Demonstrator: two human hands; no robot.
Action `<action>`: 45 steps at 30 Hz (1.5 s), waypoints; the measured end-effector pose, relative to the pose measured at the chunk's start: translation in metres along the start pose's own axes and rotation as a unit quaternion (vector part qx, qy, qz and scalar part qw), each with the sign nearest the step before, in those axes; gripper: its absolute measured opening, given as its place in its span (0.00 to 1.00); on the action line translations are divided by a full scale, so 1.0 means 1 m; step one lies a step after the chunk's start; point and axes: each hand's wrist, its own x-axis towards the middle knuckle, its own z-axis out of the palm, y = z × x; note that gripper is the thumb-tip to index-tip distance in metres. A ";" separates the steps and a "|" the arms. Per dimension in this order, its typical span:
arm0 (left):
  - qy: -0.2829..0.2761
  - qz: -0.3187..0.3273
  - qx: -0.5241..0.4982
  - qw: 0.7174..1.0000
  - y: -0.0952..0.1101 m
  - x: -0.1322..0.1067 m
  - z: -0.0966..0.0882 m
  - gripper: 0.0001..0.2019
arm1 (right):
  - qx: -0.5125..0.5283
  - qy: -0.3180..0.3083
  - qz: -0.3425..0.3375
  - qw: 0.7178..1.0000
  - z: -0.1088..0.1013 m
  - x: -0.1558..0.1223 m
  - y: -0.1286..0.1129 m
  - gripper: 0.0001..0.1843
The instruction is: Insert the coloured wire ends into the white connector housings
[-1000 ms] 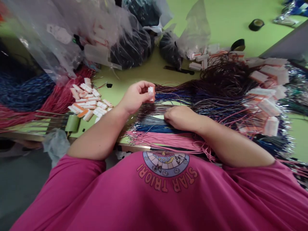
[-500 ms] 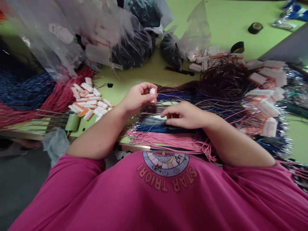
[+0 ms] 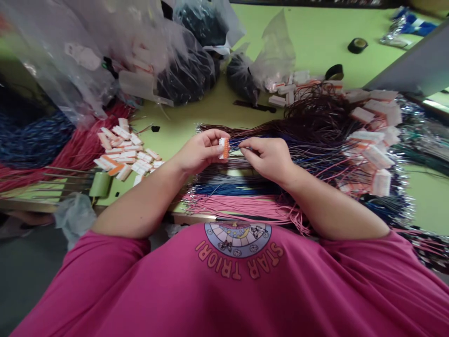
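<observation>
Past the front of my pink shirt (image 3: 217, 290), a band of pink wires (image 3: 238, 205) lay along the near side of the green table (image 3: 308, 32), with a band of blue wires (image 3: 224, 189) just beyond it. Above the wires I had my left hand (image 3: 203, 152) closed on a small white-and-orange connector (image 3: 225, 148), pinched between thumb and fingers, its orange side turned toward my right hand (image 3: 268, 157). That hand hung just right of the connector, thumb and forefinger drawn close together; whether a wire lay between them was too fine for me to tell. As I judged it, the hold on so small a piece was the weak point: a sideways push might have twisted it out of my pinch. The dark wires (image 3: 308, 140) ran crowded beside my right hand, so a neighbouring strand could easily have snagged on a finger. My left forearm passed just beside a heap of loose connectors (image 3: 128, 154), and a careless swing might have scattered them. Off to the right, more connectors (image 3: 377, 158) sat piled among wires, where one tug could have dragged several along. Farther off stood plastic bags (image 3: 191, 70) and a black tape roll (image 3: 358, 45)
</observation>
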 end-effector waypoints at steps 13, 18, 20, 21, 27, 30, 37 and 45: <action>0.011 0.046 0.066 0.997 -0.007 0.003 0.000 0.24 | -0.121 -0.103 0.047 0.986 -0.003 0.005 -0.020 0.21; -0.005 0.069 0.110 0.992 -0.010 0.003 -0.003 0.24 | -0.125 -0.115 0.059 0.984 -0.002 0.008 -0.019 0.20; -0.001 0.079 0.133 0.988 -0.010 0.003 -0.004 0.24 | -0.079 -0.106 0.060 0.989 -0.001 0.009 -0.018 0.18; 0.005 0.085 0.145 0.986 -0.010 0.004 -0.004 0.23 | -0.043 -0.100 0.061 0.992 -0.001 0.009 -0.016 0.17; 0.005 0.092 0.164 0.982 -0.013 0.003 -0.004 0.25 | 0.140 -0.048 0.062 0.987 0.005 0.011 -0.008 0.12; 0.004 0.086 0.145 0.986 -0.013 0.003 -0.003 0.25 | 0.155 -0.029 0.063 0.985 0.009 0.009 -0.008 0.12; 0.022 0.062 0.126 0.990 -0.012 0.001 0.002 0.26 | 0.145 -0.026 0.069 0.987 0.012 0.005 -0.013 0.14; 0.025 0.039 0.122 0.991 -0.016 0.000 0.005 0.27 | 0.103 -0.062 0.067 0.990 0.016 0.006 -0.016 0.15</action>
